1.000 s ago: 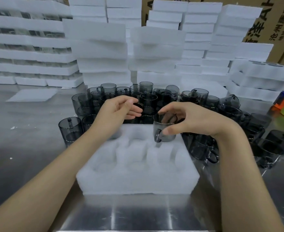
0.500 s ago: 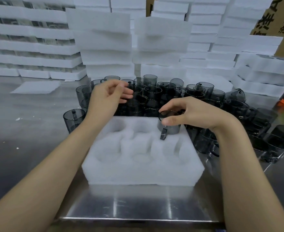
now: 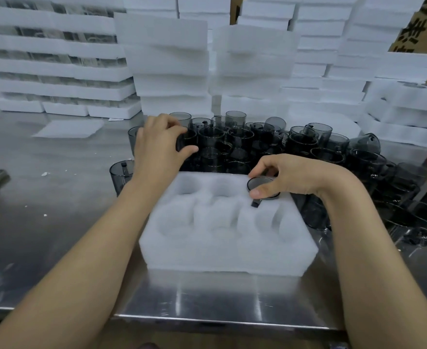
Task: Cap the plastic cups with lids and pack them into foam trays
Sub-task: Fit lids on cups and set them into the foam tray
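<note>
The cup (image 3: pixel 259 183) now sits sunk in the tray (image 3: pixel 220 250), my right hand (image 3: pixel 286 176) still pinching it; my left hand (image 3: pixel 158 151) grips the next cup (image 3: pixel 186 143).

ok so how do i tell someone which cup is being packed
Find the white foam tray at the near edge of the steel table. In its far right pocket sits a smoky cup, its rim gripped by the right hand. It is the only cup in the tray; the rest, including the loose cup the left hand grips, are out on the table.
</note>
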The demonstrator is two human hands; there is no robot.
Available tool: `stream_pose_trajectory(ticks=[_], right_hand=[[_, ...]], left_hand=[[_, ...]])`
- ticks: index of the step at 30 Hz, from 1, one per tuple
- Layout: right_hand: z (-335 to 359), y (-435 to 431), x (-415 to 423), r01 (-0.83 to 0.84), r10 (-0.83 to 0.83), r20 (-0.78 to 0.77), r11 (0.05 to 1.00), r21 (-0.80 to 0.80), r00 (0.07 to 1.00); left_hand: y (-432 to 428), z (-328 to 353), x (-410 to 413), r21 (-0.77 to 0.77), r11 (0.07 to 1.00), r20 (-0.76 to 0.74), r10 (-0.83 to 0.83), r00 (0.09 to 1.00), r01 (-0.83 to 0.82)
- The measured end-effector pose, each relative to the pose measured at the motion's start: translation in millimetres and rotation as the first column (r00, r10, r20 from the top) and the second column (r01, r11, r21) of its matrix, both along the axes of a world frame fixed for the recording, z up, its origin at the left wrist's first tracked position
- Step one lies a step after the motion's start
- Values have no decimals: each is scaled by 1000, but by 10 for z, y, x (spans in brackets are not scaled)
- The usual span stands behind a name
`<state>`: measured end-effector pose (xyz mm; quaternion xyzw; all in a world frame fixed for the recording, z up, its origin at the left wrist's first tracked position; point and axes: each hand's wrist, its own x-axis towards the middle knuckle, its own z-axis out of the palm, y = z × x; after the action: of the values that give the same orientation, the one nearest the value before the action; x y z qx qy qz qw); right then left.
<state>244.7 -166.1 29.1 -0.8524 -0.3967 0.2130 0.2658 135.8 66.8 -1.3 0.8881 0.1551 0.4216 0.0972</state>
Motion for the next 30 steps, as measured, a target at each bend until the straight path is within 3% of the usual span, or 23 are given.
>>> stream_pose_trajectory(ticks=[6,10,13,15,19,23,26,30], right_hand=[[-11,-77,5,-68,68,-1,996,63,998],[5,-19,-40,6,-27,56,935,354,998],[-9,134,-115,69,-149,82,791,608,985],[-46,223,-163,54,-137,65,719,693,988],[-129,326,-244,-59,3,77,678,733,997],[-215,404,-248,-75,3,97,665,743,995],[-241,421,-245,-46,-14,74,667,743,997],[-225,421,-255,-9,44,-23,610,793,999]], left_hand=[[27,-23,13,-23,1000,-1,21,1000,-21],[3,43,-11,-59,998,131,-12,991,20],[-72,130,-59,18,992,261,-127,957,127],[-151,170,-90,122,972,292,-230,928,203],[-248,174,-127,268,888,147,-422,895,375],[-298,175,-161,103,829,47,-556,830,550],[-298,151,-129,180,805,72,-583,809,565],[-309,159,-128,-42,754,114,-648,753,655]])
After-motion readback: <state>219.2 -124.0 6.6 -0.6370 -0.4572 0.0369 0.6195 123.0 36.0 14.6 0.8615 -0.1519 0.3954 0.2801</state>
